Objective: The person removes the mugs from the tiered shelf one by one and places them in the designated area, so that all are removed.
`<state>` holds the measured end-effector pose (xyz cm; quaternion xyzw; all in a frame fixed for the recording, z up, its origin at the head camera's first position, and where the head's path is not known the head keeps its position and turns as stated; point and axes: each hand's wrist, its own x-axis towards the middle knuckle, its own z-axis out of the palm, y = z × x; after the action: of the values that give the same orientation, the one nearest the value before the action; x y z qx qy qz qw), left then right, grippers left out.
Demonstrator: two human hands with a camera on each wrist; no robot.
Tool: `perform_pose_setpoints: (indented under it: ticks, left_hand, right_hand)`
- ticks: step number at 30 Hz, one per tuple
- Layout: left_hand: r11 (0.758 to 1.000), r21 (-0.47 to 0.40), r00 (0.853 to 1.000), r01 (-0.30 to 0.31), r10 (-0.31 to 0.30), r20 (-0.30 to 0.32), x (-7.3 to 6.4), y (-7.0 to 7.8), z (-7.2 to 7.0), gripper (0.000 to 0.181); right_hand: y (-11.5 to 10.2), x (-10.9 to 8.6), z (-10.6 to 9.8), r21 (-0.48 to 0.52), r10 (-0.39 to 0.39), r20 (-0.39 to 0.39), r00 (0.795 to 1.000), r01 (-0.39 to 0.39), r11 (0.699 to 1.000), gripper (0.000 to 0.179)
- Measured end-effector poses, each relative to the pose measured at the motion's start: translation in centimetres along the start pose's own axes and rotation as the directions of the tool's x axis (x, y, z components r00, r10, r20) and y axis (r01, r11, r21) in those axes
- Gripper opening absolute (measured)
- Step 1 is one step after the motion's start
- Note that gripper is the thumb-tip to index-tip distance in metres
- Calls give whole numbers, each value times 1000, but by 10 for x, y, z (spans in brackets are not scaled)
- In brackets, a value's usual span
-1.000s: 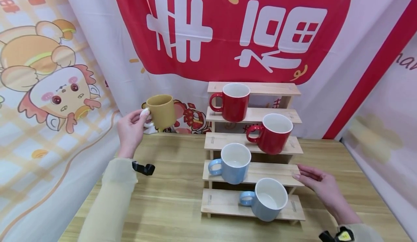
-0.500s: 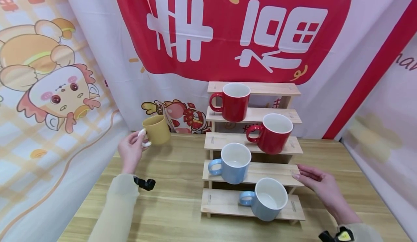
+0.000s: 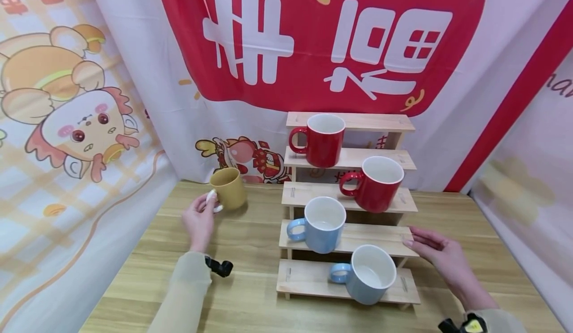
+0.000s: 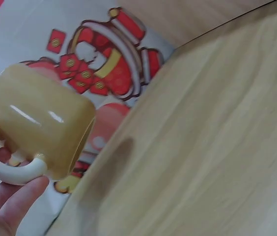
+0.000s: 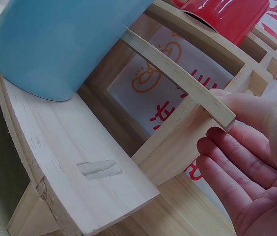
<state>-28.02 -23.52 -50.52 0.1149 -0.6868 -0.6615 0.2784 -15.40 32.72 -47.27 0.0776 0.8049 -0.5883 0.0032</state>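
My left hand (image 3: 200, 221) pinches the white handle (image 4: 18, 173) of a mustard-yellow mug (image 3: 232, 193) at the back left. The mug is upright, low over the wooden table, left of a stepped wooden rack (image 3: 309, 278). In the right wrist view, my right hand (image 5: 261, 167) grips the end of a rack board (image 5: 212, 103), thumb above and fingers beneath. On the rack stand a light blue mug (image 3: 367, 285) at the bottom step, another blue mug (image 3: 323, 236) one step up, and a red mug (image 3: 377, 193) and a second red mug (image 3: 324, 149) higher.
A white cloth (image 3: 179, 124) with a red printed panel hangs behind the table (image 3: 255, 253). Patterned cloth (image 3: 85, 183) borders the left side, and pale cloth (image 3: 528, 173) the right. The rack's top board (image 3: 376, 121) reaches up against the back cloth.
My left hand has lowered the yellow mug toward the table, lately shifting right with it. My right hand and the rack with its mugs stay put.
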Motion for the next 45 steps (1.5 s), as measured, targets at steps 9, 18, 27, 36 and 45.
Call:
perform_pose_setpoints:
  ticks: [9,18,27,36,45]
  left_hand:
    - [998,-18,998,53,-54,-26,-13,-9,32,30]
    - [989,-87,993,117,-118,-4,-20,-17,54,27]
    - [996,-35,996,79,-80,-32,-23,-18,64,26]
    - [998,13,996,64,-63,-55,-24,-15,69,26]
    - [993,77,996,86,-83,-44,-28,-13,67,27]
  right_hand:
    - [-3,-1,1,20,-4,-5,1000,4,1000,67]
    - [-1,-1,1,16,-6,1,1000,6,1000,67]
    - [0,-2,1,33,-27,-3,1000,27,999,63]
    - [2,-2,1,44,-43,-9,999,44,998,60]
    - [1,-1,1,36,-9,0,1000,9,999,64]
